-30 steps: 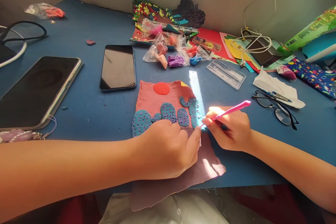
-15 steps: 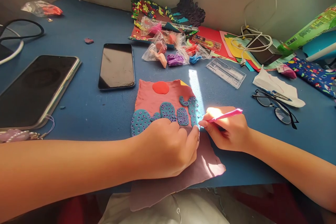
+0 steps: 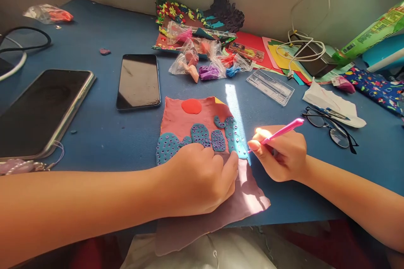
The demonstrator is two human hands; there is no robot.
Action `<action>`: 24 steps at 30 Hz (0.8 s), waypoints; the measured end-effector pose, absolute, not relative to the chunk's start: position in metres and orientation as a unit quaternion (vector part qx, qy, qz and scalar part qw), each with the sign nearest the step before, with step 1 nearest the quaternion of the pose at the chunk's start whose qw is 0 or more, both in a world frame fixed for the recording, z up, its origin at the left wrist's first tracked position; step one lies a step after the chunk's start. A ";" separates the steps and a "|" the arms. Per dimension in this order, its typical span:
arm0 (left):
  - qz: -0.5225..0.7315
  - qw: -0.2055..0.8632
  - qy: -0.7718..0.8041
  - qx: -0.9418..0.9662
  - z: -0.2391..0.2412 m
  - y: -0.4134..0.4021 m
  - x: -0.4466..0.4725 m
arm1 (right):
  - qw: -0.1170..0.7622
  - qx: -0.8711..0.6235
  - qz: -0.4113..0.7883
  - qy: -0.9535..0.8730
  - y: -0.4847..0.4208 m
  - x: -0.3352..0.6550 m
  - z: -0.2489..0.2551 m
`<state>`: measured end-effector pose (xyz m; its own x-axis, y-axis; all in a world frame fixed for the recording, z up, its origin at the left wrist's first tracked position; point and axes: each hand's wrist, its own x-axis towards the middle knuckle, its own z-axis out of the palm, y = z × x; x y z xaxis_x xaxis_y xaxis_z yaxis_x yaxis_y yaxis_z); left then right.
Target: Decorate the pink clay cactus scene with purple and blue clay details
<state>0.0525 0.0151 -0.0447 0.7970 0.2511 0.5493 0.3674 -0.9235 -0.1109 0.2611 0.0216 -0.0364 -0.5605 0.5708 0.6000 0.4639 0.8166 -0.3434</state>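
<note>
Found clay picture (image 3: 205, 113) at six o'clock in view. Rested left hand (image 3: 202, 180) on it, curled; could not tell whether pinching anything. Pinched pink tool (image 3: 284, 129) in right hand (image 3: 284, 155), four o'clock, tip beside dotted blue clay shape (image 3: 234, 134). Noted black phone (image 3: 139, 80), ten o'clock.
</note>
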 end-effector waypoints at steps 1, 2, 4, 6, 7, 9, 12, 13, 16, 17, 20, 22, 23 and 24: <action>-0.274 0.106 -0.164 -0.942 -0.045 0.015 0.053 | 0.363 -0.297 0.067 -0.881 0.022 0.261 -0.036; -0.277 0.104 -0.164 -0.941 -0.045 0.015 0.053 | 0.363 -0.299 0.061 -0.881 0.022 0.260 -0.036; -0.279 0.102 -0.163 -0.941 -0.046 0.015 0.053 | 0.363 -0.303 0.045 -0.880 0.021 0.259 -0.036; -0.278 0.105 -0.164 -0.941 -0.046 0.015 0.053 | 0.359 -0.311 0.025 -0.880 0.021 0.259 -0.036; -0.276 0.106 -0.164 -0.941 -0.047 0.015 0.053 | 0.355 -0.315 0.016 -0.880 0.021 0.259 -0.036; -0.275 0.107 -0.165 -0.941 -0.047 0.015 0.053 | 0.348 -0.319 0.001 -0.882 0.021 0.259 -0.037; -0.276 0.104 -0.165 -0.941 -0.046 0.015 0.053 | 0.339 -0.318 -0.008 -0.885 0.022 0.259 -0.038; -0.276 0.103 -0.165 -0.941 -0.046 0.015 0.052 | 0.336 -0.320 -0.009 -0.886 0.022 0.259 -0.038; -0.273 0.104 -0.163 -0.942 -0.046 0.015 0.052 | 0.331 -0.323 -0.012 -0.886 0.022 0.259 -0.037; -0.272 0.106 -0.163 -0.942 -0.046 0.015 0.053 | 0.329 -0.323 -0.012 -0.887 0.022 0.260 -0.037; -0.268 0.112 -0.162 -0.943 -0.046 0.015 0.053 | 0.321 -0.322 -0.015 -0.891 0.023 0.261 -0.038; -0.270 0.115 -0.165 -0.942 -0.046 0.015 0.052 | 0.318 -0.320 -0.013 -0.892 0.023 0.262 -0.039; -0.271 0.115 -0.165 -0.941 -0.046 0.015 0.052 | 0.319 -0.317 -0.012 -0.893 0.023 0.262 -0.040; -0.272 0.116 -0.165 -0.941 -0.046 0.015 0.052 | 0.321 -0.314 -0.012 -0.893 0.023 0.262 -0.040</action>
